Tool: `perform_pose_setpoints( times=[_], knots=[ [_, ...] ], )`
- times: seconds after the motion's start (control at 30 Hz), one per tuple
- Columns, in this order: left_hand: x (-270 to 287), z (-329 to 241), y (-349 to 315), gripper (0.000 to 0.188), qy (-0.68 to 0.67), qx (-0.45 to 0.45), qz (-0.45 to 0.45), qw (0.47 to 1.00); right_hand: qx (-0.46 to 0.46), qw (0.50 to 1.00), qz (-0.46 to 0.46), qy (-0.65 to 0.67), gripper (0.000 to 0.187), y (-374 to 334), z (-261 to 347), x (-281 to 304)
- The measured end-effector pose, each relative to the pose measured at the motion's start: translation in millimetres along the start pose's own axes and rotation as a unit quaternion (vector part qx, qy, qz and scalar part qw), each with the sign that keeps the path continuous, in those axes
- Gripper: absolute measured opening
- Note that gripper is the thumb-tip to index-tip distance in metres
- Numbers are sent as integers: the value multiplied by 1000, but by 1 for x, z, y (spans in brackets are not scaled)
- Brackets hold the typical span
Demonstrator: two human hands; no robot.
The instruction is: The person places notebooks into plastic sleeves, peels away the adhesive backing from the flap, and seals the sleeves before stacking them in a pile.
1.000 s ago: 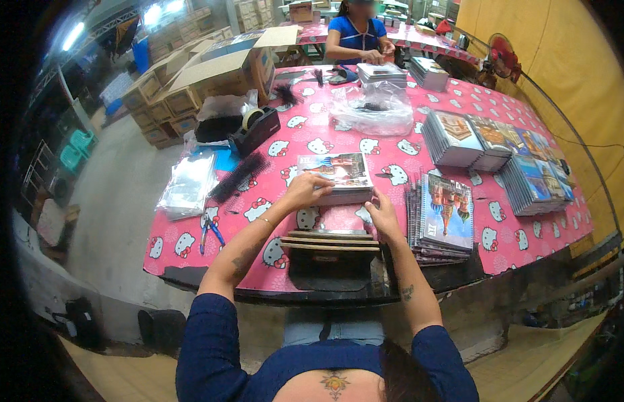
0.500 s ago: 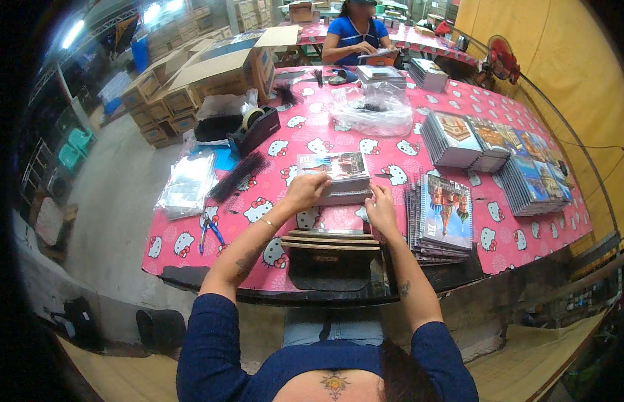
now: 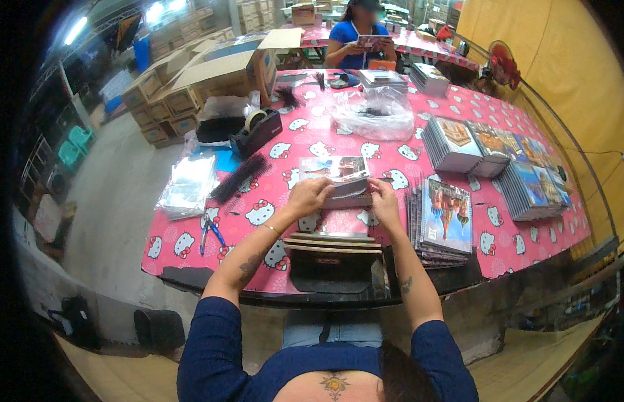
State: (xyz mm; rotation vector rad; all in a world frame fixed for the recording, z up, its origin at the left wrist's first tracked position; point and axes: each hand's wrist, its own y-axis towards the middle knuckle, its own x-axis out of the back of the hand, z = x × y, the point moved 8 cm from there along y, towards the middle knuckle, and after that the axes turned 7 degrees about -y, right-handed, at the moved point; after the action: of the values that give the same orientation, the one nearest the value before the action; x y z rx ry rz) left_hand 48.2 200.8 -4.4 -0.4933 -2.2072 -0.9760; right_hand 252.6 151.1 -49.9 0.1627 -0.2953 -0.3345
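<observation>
A stack of unbound notebook pages with a printed picture cover (image 3: 345, 167) lies in front of me on the table. My left hand (image 3: 310, 194) grips its near left edge, fingers bent over the top sheets. At the near right corner, my right hand (image 3: 384, 199) pinches the edge between thumb and fingers. The upper sheets are slightly raised from the lower ones, leaving a dark gap. Closer to me stands a dark bench device with wooden slats (image 3: 332, 264), touched by neither hand. Spiral-bound notebooks (image 3: 447, 218) are piled right of my right hand.
Black binding wires (image 3: 241, 177), blue-handled pliers (image 3: 210, 234), clear plastic sleeves (image 3: 186, 184) and a tape dispenser (image 3: 255, 130) lie left. Notebook stacks (image 3: 453, 144) stand right, a plastic bag (image 3: 372, 117) beyond. Another person (image 3: 359, 43) sits across, holding a booklet.
The top sheets of my stack have lifted a little at the near edge, and my hands have shifted slightly. The person across has raised a booklet off the table.
</observation>
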Motion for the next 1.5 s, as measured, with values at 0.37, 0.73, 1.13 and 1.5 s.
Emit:
perform_pose_setpoints(
  times=[0.37, 0.73, 1.13, 1.5],
  knots=[
    [124, -162, 38, 30, 33, -143, 66, 987, 96, 987, 120, 54, 44, -40, 76, 38],
    [112, -237, -10, 25, 128, -161, 157, 966, 34, 994, 84, 63, 27, -139, 58, 35],
    [84, -102, -154, 47, -35, 145, -184, 971, 25, 990, 64, 126, 61, -151, 62, 1],
    [111, 172, -85, 20, 424, 184, -89, 882, 182, 983, -20, -24, 71, -146, 94, 29]
  ],
)
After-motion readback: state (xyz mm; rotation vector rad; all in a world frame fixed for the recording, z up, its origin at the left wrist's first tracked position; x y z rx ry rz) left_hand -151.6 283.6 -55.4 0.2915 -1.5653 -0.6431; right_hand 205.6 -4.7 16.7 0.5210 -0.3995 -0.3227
